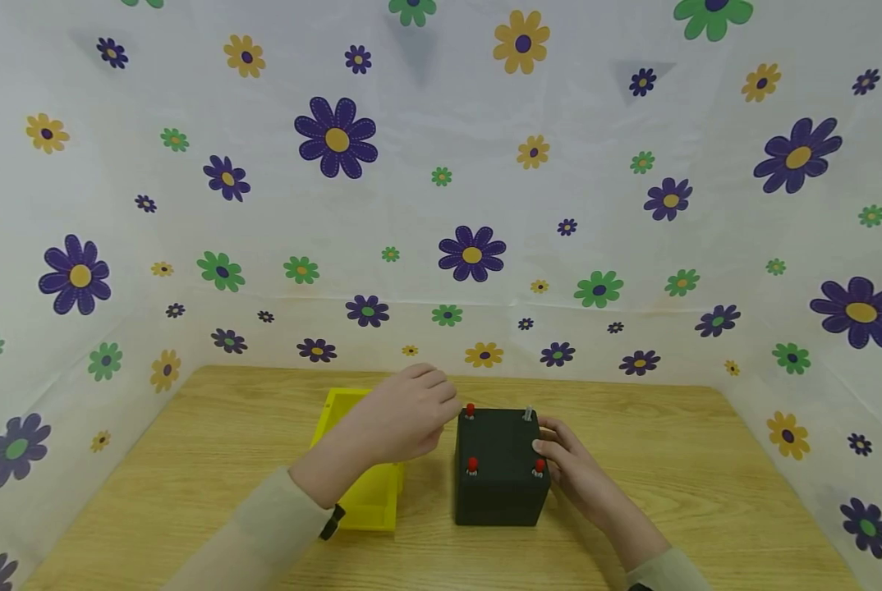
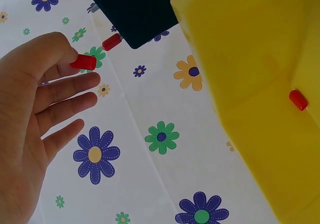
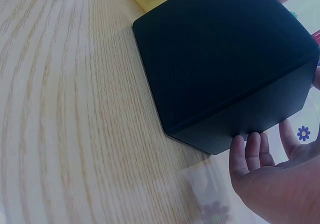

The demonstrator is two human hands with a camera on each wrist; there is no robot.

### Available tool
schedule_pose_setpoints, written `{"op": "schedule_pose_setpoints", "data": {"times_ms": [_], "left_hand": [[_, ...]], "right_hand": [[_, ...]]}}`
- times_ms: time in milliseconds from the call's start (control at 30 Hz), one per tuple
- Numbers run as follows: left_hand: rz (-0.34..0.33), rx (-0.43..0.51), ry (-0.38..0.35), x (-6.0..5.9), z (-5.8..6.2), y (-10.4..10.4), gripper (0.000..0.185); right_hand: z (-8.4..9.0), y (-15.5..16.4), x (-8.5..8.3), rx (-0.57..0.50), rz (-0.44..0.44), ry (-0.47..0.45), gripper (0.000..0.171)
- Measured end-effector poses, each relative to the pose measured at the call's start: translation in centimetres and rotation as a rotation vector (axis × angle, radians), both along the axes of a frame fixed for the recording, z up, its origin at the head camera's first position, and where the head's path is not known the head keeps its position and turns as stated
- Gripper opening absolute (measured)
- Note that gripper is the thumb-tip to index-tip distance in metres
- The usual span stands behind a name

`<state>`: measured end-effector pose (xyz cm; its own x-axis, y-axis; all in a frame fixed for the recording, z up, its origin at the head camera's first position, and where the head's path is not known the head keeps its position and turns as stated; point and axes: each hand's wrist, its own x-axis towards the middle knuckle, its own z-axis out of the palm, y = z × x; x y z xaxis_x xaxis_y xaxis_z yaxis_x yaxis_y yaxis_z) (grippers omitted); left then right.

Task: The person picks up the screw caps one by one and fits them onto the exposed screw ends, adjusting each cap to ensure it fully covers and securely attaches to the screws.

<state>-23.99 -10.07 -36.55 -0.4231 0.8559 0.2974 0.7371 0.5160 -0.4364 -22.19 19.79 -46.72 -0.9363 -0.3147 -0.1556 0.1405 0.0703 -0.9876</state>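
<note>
Fingers (image 2: pixel 75 58) of the left hand (image 1: pixel 404 419) pinch a red peg (image 2: pixel 83 62) over the black box (image 1: pixel 500 472) mid-surface, right hand (image 1: pixel 570 468) flat against it, so a loose pinch could probably drop the peg.

Black box (image 1: pixel 500 480) w/ red pegs (image 1: pixel 472 465), yellow bin (image 1: pixel 367 492), light wood-grain table (image 1: pixel 190 476), white backdrop (image 1: pixel 441 205) w/ purple, green, yellow flowers
</note>
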Motion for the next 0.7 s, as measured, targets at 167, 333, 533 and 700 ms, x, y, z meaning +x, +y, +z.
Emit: {"op": "schedule_pose_setpoints", "data": {"times_ms": [167,333,533,700], "left_hand": [[0.004,-0.009,-0.007,0.0,0.2,0.3,0.012],[0.004,-0.013,-0.002,-0.1,0.3,0.7,0.012],[-0.006,-0.009,0.01,-0.2,0.2,1.0,0.015],[-0.016,-0.006,0.014,-0.1,0.0,1.3,0.016]], "right_hand": [[0.0,0.0,0.0,0.003,-0.001,0.001,0.061],[0.0,0.0,0.0,0.013,-0.016,-0.005,0.061],[0.0,-0.1,-0.1,0.019,-0.029,-0.013,0.06],[0.2,-0.1,0.0,0.017,-0.039,-0.019,0.06]]}}
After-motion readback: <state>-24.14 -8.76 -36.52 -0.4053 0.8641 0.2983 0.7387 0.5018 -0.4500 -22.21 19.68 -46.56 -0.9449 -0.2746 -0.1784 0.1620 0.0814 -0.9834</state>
